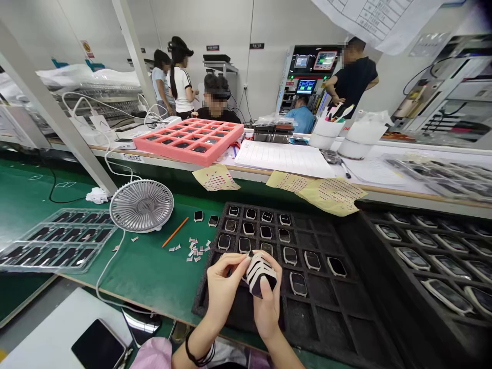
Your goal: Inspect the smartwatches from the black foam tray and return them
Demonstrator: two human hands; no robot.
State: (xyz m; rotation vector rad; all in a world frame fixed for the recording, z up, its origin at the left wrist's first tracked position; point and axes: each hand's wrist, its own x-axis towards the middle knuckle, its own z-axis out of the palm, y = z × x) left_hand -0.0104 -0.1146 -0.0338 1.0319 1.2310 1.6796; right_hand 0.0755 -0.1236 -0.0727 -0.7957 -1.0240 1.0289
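My right hand (269, 302) is closed around a stack of several small watch bodies (260, 272) with dark screens and pale edges, held just above the near part of a black foam tray (326, 312). My left hand (223, 287) pinches the top of the same stack with thumb and fingertips. The tray's far rows hold several watch bodies (265, 231) lying in square pockets; the near pockets under my hands look empty. Two loose watch bodies (205, 218) lie on the green mat left of the tray.
A small white fan (141, 205), an orange pencil (175, 232), scattered paper tabs (194, 250) and a clear tray (57, 238) lie left. Another black tray (434, 251) of watches sits right. Pink tray (190, 138), papers and yellow sheets occupy the shelf; several people work behind.
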